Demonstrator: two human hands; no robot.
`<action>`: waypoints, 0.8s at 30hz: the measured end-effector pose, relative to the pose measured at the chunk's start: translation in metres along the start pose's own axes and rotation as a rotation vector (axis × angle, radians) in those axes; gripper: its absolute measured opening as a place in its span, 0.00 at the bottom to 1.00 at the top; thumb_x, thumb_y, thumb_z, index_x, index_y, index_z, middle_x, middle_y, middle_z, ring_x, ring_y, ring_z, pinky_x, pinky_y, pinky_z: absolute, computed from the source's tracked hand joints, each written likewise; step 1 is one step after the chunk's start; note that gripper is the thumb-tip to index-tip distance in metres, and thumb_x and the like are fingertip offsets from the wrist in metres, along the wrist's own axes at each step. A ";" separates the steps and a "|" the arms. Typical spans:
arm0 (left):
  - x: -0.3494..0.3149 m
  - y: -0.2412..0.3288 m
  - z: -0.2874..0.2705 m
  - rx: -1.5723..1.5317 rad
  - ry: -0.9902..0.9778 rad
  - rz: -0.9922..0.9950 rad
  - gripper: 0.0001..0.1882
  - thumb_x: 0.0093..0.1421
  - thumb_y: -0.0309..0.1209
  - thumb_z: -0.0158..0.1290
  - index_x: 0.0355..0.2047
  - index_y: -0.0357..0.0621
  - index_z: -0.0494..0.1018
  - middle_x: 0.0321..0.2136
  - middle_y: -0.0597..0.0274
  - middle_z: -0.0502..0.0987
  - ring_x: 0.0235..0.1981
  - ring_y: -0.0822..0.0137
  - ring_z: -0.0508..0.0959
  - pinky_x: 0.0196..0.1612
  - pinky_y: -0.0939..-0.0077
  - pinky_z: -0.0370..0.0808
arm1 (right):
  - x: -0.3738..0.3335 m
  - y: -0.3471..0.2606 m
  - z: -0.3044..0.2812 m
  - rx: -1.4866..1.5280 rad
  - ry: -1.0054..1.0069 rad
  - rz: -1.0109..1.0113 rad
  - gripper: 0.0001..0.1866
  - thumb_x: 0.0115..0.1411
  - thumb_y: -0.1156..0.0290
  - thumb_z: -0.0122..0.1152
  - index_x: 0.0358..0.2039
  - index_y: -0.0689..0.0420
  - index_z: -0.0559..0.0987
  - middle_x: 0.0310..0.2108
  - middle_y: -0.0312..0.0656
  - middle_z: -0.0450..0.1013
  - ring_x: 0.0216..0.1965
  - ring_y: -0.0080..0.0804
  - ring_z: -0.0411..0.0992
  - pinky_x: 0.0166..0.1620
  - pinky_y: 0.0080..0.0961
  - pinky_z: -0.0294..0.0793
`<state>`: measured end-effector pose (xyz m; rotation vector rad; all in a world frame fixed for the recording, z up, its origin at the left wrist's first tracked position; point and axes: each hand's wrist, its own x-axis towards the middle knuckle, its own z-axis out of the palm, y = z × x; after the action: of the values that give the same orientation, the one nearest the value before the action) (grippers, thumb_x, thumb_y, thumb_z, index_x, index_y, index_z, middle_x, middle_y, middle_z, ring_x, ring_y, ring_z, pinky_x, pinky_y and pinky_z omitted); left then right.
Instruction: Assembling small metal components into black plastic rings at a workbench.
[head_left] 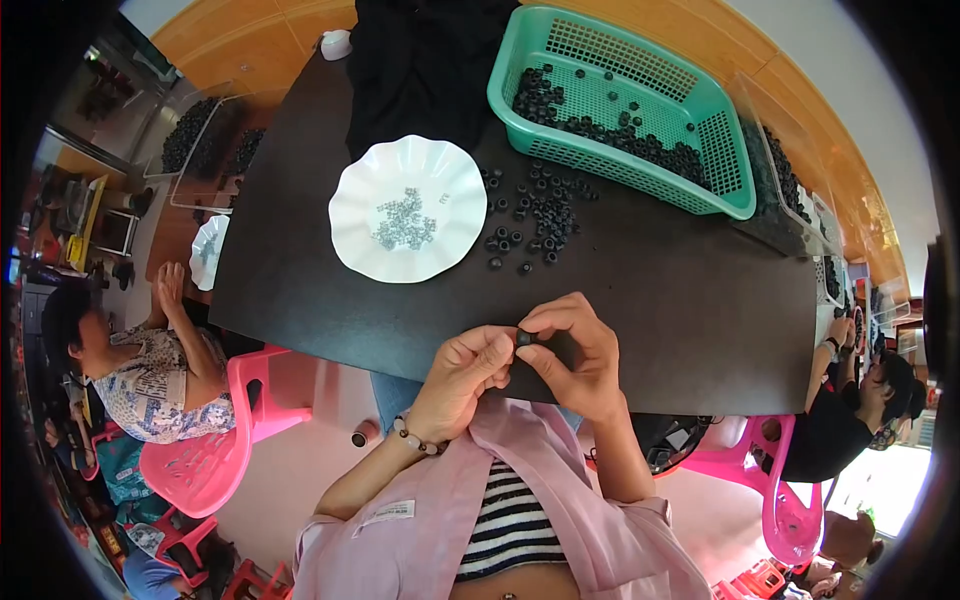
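Both hands meet above the near edge of the dark table. Between thumb and forefinger my right hand [582, 362] pinches a small black ring-like part [524, 338]. My left hand [468, 372] is closed, its thumb and fingertips up against the part's left side; whatever it grips is hidden by the fingers. Beyond my hands lies a loose pile of similar black parts [552, 212], some showing round holes. A white scalloped plate [355, 225] to the left of the pile carries a heap of tiny clear pieces [405, 222].
A green plastic basket [625, 150] with more black parts stands at the far right of the table [690, 330], beside a clear bin [775, 200]. Black cloth [420, 80] lies at the back. People sit left and right, near pink chairs [215, 460].
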<state>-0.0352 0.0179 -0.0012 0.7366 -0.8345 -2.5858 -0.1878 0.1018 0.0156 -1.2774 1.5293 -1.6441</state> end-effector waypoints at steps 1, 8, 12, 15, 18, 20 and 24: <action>0.000 -0.001 -0.001 0.039 0.018 0.026 0.15 0.63 0.39 0.55 0.42 0.40 0.76 0.26 0.74 0.72 0.26 0.83 0.68 0.31 0.89 0.66 | 0.002 -0.002 -0.001 -0.155 -0.002 -0.095 0.14 0.47 0.82 0.66 0.37 0.58 0.79 0.35 0.40 0.75 0.36 0.32 0.69 0.38 0.24 0.69; 0.003 -0.002 -0.006 0.111 0.028 0.012 0.14 0.63 0.38 0.54 0.42 0.40 0.76 0.27 0.72 0.74 0.26 0.83 0.68 0.30 0.90 0.66 | 0.004 -0.014 0.000 -0.431 -0.045 -0.209 0.17 0.44 0.83 0.66 0.37 0.56 0.79 0.35 0.41 0.74 0.36 0.39 0.69 0.40 0.30 0.69; 0.003 -0.001 -0.003 -0.046 -0.020 -0.027 0.14 0.66 0.37 0.50 0.41 0.39 0.75 0.32 0.69 0.76 0.27 0.82 0.69 0.33 0.88 0.68 | 0.004 -0.013 -0.002 -0.398 -0.050 -0.176 0.18 0.44 0.82 0.66 0.38 0.57 0.79 0.35 0.41 0.74 0.36 0.39 0.69 0.40 0.30 0.69; 0.003 0.001 -0.001 -0.098 -0.036 -0.040 0.15 0.68 0.37 0.47 0.43 0.37 0.75 0.36 0.67 0.77 0.29 0.82 0.69 0.34 0.87 0.68 | 0.004 -0.013 -0.001 -0.379 -0.042 -0.172 0.18 0.44 0.82 0.66 0.38 0.57 0.79 0.36 0.41 0.74 0.36 0.39 0.69 0.41 0.30 0.69; 0.003 0.000 -0.004 -0.126 -0.061 -0.047 0.16 0.68 0.37 0.46 0.44 0.36 0.74 0.38 0.66 0.77 0.30 0.82 0.69 0.35 0.87 0.68 | 0.004 -0.012 0.000 -0.340 -0.048 -0.142 0.18 0.44 0.82 0.66 0.39 0.57 0.79 0.36 0.42 0.75 0.37 0.39 0.69 0.41 0.30 0.69; 0.003 0.000 -0.003 -0.126 -0.076 -0.052 0.16 0.69 0.37 0.45 0.45 0.36 0.74 0.38 0.66 0.77 0.31 0.81 0.69 0.35 0.87 0.68 | 0.004 -0.010 0.000 -0.324 -0.053 -0.141 0.17 0.45 0.82 0.66 0.39 0.57 0.79 0.36 0.42 0.75 0.36 0.39 0.69 0.41 0.29 0.70; 0.003 0.001 -0.004 -0.126 -0.063 -0.071 0.16 0.69 0.37 0.46 0.44 0.35 0.74 0.33 0.68 0.75 0.30 0.81 0.68 0.35 0.86 0.68 | 0.004 -0.007 0.002 -0.307 -0.053 -0.112 0.17 0.45 0.81 0.66 0.38 0.57 0.79 0.35 0.42 0.75 0.36 0.39 0.70 0.40 0.29 0.70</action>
<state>-0.0351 0.0143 -0.0048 0.6633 -0.6672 -2.7087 -0.1865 0.0992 0.0234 -1.5790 1.7550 -1.4670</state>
